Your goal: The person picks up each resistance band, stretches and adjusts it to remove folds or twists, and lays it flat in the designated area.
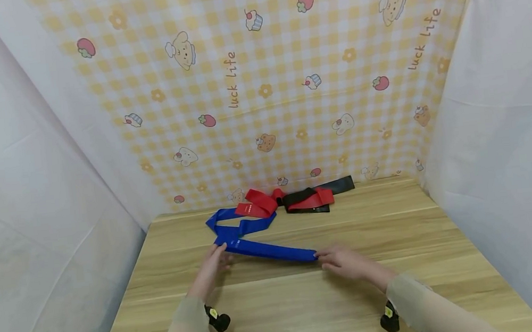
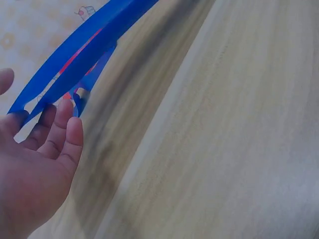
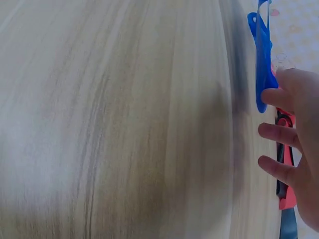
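A blue resistance band [image 1: 274,250], flat and with small white print near its left part, stretches between both hands above the front half of the table. The left hand [image 1: 212,267] pinches it at the left; in the left wrist view the blue band [image 2: 97,52] shows two layers with a gap, meeting at the fingers. At the band's right end the right hand [image 1: 344,261] pinches the tip between thumb and index finger, its other fingers spread apart in the right wrist view. Behind the left hand, more blue band [image 1: 257,224] lies in a loose loop.
A red band [image 1: 262,204] and a black band [image 1: 340,185] lie folded over each other at the table's back edge. The wooden table [image 1: 290,313] meets a checked yellow cloth [image 1: 286,78] behind and white sheets [image 1: 498,127] at both sides.
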